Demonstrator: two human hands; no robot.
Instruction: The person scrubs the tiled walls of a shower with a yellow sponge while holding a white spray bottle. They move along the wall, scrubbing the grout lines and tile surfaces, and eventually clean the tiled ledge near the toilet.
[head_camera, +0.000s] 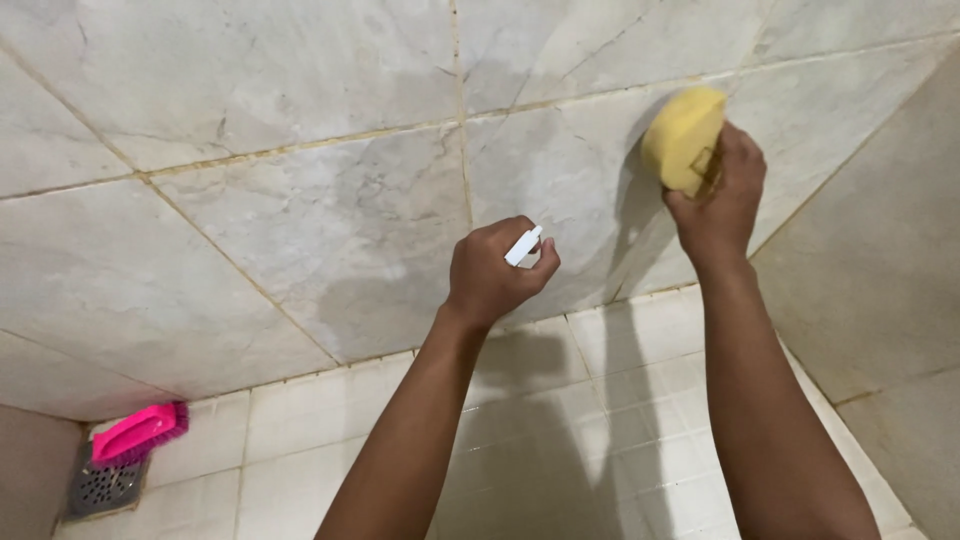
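**A:** What is being held, and where?

**B:** A yellow sponge (683, 138) sits flat against the marbled wall tiles (330, 210), high on the right side of the view, close to the corner where a second wall meets them. The right hand (722, 195) is clamped around it from below, fingers curled over its lower edge.

**A:** And the other hand?

**B:** The left hand (495, 275) is closed in a fist around a small white spray nozzle (523, 246), lower and to the left of the sponge, held just off the wall. Only the nozzle tip shows; the rest is hidden inside the fist.

**A:** What surrounds them?

**B:** The wall tile between the hands looks darker, as if wet, and its grout lines are yellowish. Below lies a floor of small white tiles (560, 430). Far off at the lower left, a pink scrubbing brush (138, 433) rests beside a metal floor drain (103, 488).
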